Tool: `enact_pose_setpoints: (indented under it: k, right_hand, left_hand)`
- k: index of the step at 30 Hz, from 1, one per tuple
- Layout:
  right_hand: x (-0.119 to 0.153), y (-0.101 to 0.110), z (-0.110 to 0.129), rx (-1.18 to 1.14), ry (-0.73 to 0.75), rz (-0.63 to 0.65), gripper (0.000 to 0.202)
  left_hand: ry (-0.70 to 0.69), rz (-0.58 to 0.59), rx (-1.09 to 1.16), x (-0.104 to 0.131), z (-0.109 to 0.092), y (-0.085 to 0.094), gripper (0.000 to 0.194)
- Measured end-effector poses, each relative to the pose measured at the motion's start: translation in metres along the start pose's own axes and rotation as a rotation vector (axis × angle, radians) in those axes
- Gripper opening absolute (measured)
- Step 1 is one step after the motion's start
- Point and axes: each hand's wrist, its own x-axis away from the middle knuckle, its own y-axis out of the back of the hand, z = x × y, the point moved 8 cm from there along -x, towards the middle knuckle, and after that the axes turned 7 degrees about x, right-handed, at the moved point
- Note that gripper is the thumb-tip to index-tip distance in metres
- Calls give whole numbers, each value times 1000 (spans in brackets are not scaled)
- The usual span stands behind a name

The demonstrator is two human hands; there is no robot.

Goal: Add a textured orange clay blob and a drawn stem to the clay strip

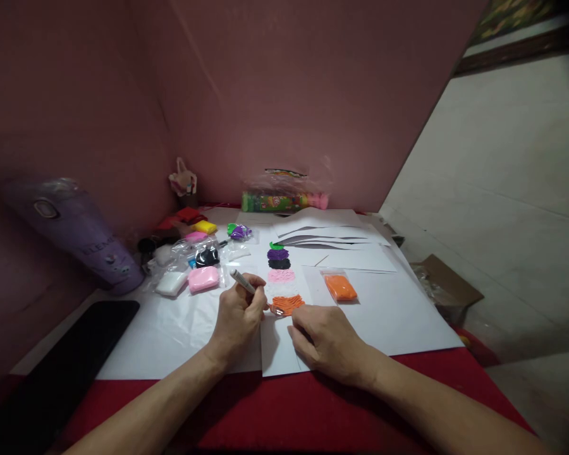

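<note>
My left hand (pixel 241 309) is closed around a grey pen-shaped tool (pixel 241 280), its upper end slanting up to the left. By those fingertips, a small shiny piece (pixel 279 310) lies against a ridged orange clay band (pixel 291 303); whether it belongs to the tool I cannot tell. Above the orange, the white paper (pixel 277 354) carries pink clay (pixel 281 276), black clay (pixel 279 264), purple clay (pixel 278 254) and green clay (pixel 275 246). My right hand (pixel 327 338) rests on the paper at the orange band's lower right, fingers curled under; anything inside them is hidden.
A bagged orange clay pack (pixel 341 287) lies right, near a thin stick (pixel 321 260). Several bagged clays, including pink (pixel 203 279), sit left. A purple tumbler (pixel 83 240) and black phone-like slab (pixel 71 360) are far left. Loose sheets (pixel 322 221) and a colourful package (pixel 284 201) lie behind.
</note>
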Motion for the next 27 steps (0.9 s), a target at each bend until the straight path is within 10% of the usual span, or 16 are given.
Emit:
enact_pose_setpoints:
  k: [27]
  right_hand:
    - [-2, 4, 1, -4, -25, 14, 23]
  left_hand:
    - [-169, -13, -101, -1, -14, 9, 6]
